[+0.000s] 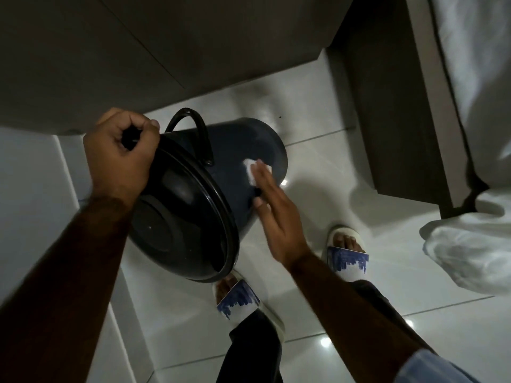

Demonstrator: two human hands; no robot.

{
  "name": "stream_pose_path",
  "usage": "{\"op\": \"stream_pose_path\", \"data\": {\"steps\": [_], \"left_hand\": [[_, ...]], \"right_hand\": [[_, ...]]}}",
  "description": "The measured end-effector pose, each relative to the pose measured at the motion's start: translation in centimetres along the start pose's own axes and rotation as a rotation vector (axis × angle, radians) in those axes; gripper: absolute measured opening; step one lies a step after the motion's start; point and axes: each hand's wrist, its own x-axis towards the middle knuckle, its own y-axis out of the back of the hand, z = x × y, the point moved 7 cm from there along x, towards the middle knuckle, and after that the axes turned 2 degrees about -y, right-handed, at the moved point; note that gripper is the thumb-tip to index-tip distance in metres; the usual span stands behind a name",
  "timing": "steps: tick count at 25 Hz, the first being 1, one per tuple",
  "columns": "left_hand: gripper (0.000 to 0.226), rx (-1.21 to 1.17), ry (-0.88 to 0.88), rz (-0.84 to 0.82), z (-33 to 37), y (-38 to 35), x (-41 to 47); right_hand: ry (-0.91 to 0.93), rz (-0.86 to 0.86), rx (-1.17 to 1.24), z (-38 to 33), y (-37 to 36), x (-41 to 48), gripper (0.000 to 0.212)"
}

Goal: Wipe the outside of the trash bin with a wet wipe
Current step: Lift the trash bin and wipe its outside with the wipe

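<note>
**Inspector A:** Location of the trash bin [235,150]?

**Inspector B:** On the tiled floor [359,286], tipped toward the person, lid [177,217] facing the camera and the base pointing away toward the dark cabinet [110,51]. Whether the base touches the floor cannot be told. The tilt appears deliberate: it turns the dark blue side wall upward, within reach.

**A:** Left hand [119,158]?

**B:** Grip clenched on the bin's upper rim at the lid edge, beside the black carry handle [193,134]. Judged purpose: hold the tilt and brace the bin against wiping pressure.

**A:** Right hand [276,217]?

**B:** Fingers extended and flat, pressing the white wet wipe [251,172] against the side wall. It is not a closed grip; the wipe is pinned under the fingertips, which spreads contact over the curved surface.

**A:** Progress?

**B:** Wiping is under way on 1 side, in my judgement. The underside and far side are hidden.

**A:** Hazards?

**B:** 2 sandalled feet stand just beside the bin; the right sandal [348,255] is near the wiping hand. The glossy floor may let the bin slide.
</note>
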Motion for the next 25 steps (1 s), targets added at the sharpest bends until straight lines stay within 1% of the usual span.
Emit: {"op": "stream_pose_path", "data": {"steps": [1, 2, 3, 4, 5, 7, 8, 9, 10, 11, 13, 15, 16, 17, 18, 20, 21, 22, 23, 24, 25], "left_hand": [[0.032, -0.006, 0.005, 0.011, 0.0, 0.1, 0.0], [0.032, -0.013, 0.015, 0.022, -0.1, 0.1, 0.0], [0.032, -0.018, 0.033, 0.031, -0.2, 0.0, 0.1], [0.031, -0.019, 0.05, 0.039, -0.3, 0.1, 0.3], [0.031, -0.013, 0.055, 0.047, -0.4, 0.2, 0.5], [0.028, 0.01, 0.033, 0.04, -0.6, 0.3, 0.6], [0.024, 0.023, 0.02, 0.029, -0.7, 0.3, 0.5], [0.018, 0.03, 0.01, 0.016, -0.7, 0.3, 0.2], [0.013, 0.036, 0.0, 0.004, -0.4, 0.2, 0.0], [0.012, 0.04, -0.01, -0.003, -0.1, 0.1, -0.2], [0.009, 0.05, -0.02, -0.013, 0.5, 0.0, -0.5], [0.008, 0.075, -0.036, -0.031, 1.5, -0.5, -0.5], [0.007, 0.087, -0.046, -0.041, 1.9, -0.8, -0.4], [0.007, 0.104, -0.051, -0.048, 2.3, -1.1, -0.3], [0.007, 0.121, -0.045, -0.051, 2.6, -1.2, 0.0], [0.012, 0.147, -0.021, -0.058, 2.6, -1.3, 0.4], [0.018, 0.158, -0.018, -0.075, 2.6, -1.5, 0.6], [0.023, 0.174, -0.024, -0.099, 2.7, -1.8, 0.6], [0.027, 0.192, -0.04, -0.118, 3.0, -2.2, 0.6], [0.027, 0.207, -0.061, -0.128, 3.4, -2.4, 0.5], [0.027, 0.212, -0.079, -0.128, 3.8, -2.6, 0.4]], "right_hand": [[-0.161, 0.073, 0.056, 1.5, 0.9, 0.7, 0.051], [-0.283, 0.122, 0.126, 2.2, 1.7, 1.7, 0.049], [-0.314, 0.131, 0.161, 2.0, 1.9, 2.6, 0.048], [-0.265, 0.103, 0.141, 0.8, 1.5, 3.2, 0.049], [-0.163, 0.054, 0.099, -1.0, 0.6, 3.4, 0.052], [0.105, -0.072, 0.017, -4.3, -1.6, 2.3, 0.055], [0.193, -0.119, -0.009, -4.8, -2.3, 1.7, 0.054], [0.222, -0.131, -0.032, -4.5, -2.2, 1.5, 0.053], [0.189, -0.107, -0.043, -3.9, -1.6, 2.1, 0.053], [0.108, -0.056, -0.043, -2.8, -0.6, 3.1, 0.052], [-0.108, 0.019, -0.043, -0.1, 1.3, 5.4, 0.05], [-0.265, 0.041, -0.082, 1.7, 3.1, 7.7, 0.05], [-0.295, 0.044, -0.073, 1.9, 3.6, 8.5, 0.05], [-0.287, 0.044, -0.045, 1.4, 3.6, 8.9, 0.048], [-0.237, 0.029, -0.002, 0.1, 3.1, 8.7, 0.047], [-0.032, -0.036, 0.046, -2.9, 1.1, 6.4, 0.046], [0.063, -0.075, 0.033, -3.7, 0.3, 4.7, 0.047], [0.12, -0.096, -0.008, -3.5, 0.0, 3.2, 0.048], [0.128, -0.08, -0.045, -2.5, 0.3, 2.5, 0.05], [0.064, -0.032, -0.046, -1.0, 1.0, 2.6, 0.051], [-0.062, 0.035, -0.016, 0.7, 1.9, 3.1, 0.051]]}}
